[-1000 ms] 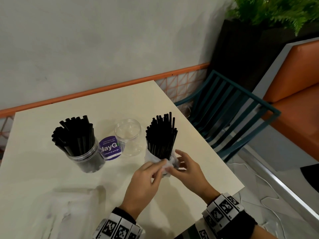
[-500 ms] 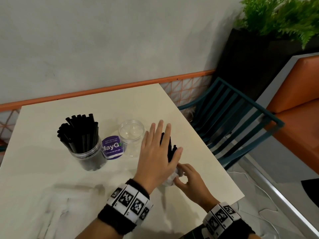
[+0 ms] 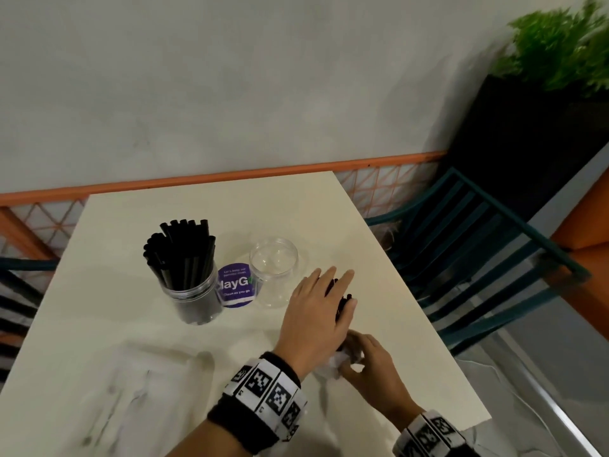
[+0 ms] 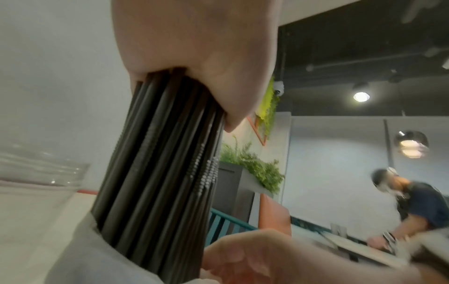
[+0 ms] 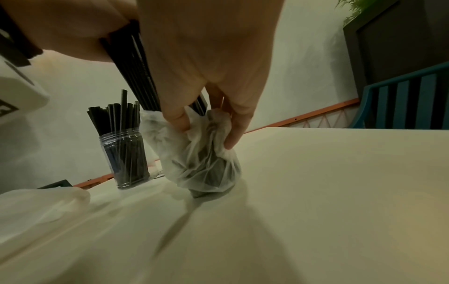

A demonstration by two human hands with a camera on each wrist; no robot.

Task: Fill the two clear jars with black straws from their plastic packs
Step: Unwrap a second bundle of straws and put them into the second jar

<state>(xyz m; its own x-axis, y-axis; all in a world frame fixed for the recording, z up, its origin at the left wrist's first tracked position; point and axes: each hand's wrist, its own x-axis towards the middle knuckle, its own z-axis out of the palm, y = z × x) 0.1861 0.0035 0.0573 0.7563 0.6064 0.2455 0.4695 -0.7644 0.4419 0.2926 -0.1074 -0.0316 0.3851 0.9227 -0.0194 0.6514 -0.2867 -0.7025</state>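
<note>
A bundle of black straws (image 3: 343, 301) (image 4: 157, 173) stands upright on the cream table (image 3: 379, 258), its foot still in a crumpled clear plastic pack (image 3: 336, 362) (image 5: 201, 159). My left hand (image 3: 316, 311) lies flat over the straw tops, fingers straight, palm (image 4: 194, 48) pressing down on them. My right hand (image 3: 369, 364) pinches the bunched plastic at the bundle's base; its fingers (image 5: 179, 115) dig into the film. An empty clear jar (image 3: 275, 272) (image 4: 36, 173) stands just left of the bundle. Further left, a second clear jar (image 3: 192, 291) (image 5: 126, 153) is full of black straws.
A purple round sticker (image 3: 235, 286) lies between the jars. An emptied plastic pack (image 3: 115, 390) (image 5: 36, 207) lies flat at the near left. A teal slatted chair (image 3: 478, 258) stands off the table's right edge. Another person (image 4: 413, 201) works at a distant table.
My left hand left the plastic at the bundle's base, rose, and now covers the straw tops. My right hand stayed on the pack.
</note>
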